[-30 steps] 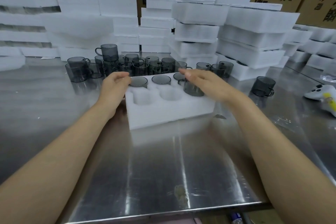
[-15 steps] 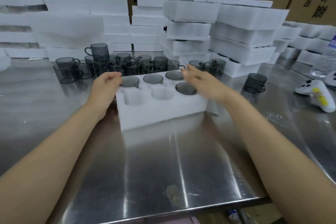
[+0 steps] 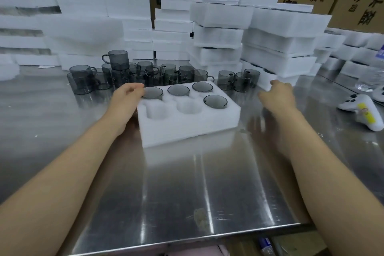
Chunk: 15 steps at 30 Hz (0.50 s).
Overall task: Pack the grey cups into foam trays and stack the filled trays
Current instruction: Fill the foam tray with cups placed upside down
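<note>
Steel counter (image 3: 187, 183), walled by foam stacks (image 3: 278, 48): a tray (image 3: 187, 129) lies at its middle with four grey cups seated and two near pockets empty. Loose cups (image 3: 155, 75) crowd just behind it. The left hand (image 3: 124, 100) rests at the tray's far left corner, fingertips at a cup rim; whether it pinches or only touches cannot be told. The right hand (image 3: 277, 95), blurred, empty and loosely spread, reaches toward three cups (image 3: 239, 81) beside the stacks. Likely hazards: a hasty sweep could knock those cups together or nudge the uneven stacks. The perched cup (image 3: 116, 60) atop the cluster may topple. The front-right cup (image 3: 215, 101), standing proud, could crack under a stacked tray.
</note>
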Available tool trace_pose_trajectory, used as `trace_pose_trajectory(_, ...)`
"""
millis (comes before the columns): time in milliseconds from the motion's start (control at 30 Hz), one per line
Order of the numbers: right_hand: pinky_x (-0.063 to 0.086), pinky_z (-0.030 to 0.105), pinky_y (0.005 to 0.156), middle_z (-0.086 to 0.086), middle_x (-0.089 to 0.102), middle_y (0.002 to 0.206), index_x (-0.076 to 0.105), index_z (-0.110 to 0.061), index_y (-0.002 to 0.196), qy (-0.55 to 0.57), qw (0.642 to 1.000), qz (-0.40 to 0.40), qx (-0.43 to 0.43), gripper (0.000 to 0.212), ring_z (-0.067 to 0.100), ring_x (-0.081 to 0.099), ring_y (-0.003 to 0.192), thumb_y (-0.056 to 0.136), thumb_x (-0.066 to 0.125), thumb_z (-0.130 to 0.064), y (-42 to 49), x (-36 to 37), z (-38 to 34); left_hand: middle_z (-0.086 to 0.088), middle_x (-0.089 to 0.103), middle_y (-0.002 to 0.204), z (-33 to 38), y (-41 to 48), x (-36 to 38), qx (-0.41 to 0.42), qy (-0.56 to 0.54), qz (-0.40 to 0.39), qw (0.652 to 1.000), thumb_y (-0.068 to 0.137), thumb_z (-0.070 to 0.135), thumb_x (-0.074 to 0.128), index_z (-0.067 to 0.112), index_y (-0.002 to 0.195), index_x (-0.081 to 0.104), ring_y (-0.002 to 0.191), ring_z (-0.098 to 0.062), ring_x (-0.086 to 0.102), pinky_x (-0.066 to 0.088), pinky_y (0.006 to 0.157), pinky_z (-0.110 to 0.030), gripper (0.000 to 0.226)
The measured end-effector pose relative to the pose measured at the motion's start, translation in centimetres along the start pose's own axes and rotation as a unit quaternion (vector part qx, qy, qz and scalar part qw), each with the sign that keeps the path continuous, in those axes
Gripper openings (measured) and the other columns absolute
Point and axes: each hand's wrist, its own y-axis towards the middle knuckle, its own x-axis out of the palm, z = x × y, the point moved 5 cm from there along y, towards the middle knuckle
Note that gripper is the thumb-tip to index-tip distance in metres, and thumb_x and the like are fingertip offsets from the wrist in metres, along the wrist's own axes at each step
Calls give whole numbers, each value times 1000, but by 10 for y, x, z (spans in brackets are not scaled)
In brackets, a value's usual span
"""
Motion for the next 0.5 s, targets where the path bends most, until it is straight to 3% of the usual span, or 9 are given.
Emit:
trace_pose_trajectory(133, 43, 35, 82, 15, 60, 121, 60, -12, 119, 15, 998, -5, -69, 35, 34, 54, 110, 89, 51, -28, -9, 6, -25, 4, 64, 107, 0, 0, -1, -2, 1, 2, 1000, 91, 23, 55, 24, 113, 64, 92, -11, 59, 45, 70, -22, 24)
trace_pose_trajectory(267, 40, 29, 70, 2, 67, 85, 69, -18, 86, 32, 994, -10, -105, 28, 25, 59, 88, 90, 52, -39, -15, 0, -36, 2, 64, 108, 0, 0, 0, 1, 2, 1, 1000, 91, 22, 55, 23, 113, 64, 92, -12, 60, 46, 72, -22, 24)
trace_pose_trajectory(367, 40, 20, 70, -18, 64, 84, 69, -32, 87, 159, 970, -119, -143, 26, 1, 57, 84, 86, 59, -57, -23, 1, -49, 1, 64, 111, 0, 0, 0, -1, 5, -1, 1000, 91, 22, 55, 24, 112, 63, 98, -15, 60, 47, 77, -25, 23)
trace_pose_trajectory(500, 39, 9, 68, -19, 63, 86, 70, -37, 93, 132, 931, -256, -225, 43, -11, 56, 74, 62, 70, -67, -38, 13, -65, 1, 64, 114, 0, -1, 0, -1, 11, -3, 1000, 91, 23, 54, 24, 114, 63, 105, -17, 60, 47, 87, -30, 24)
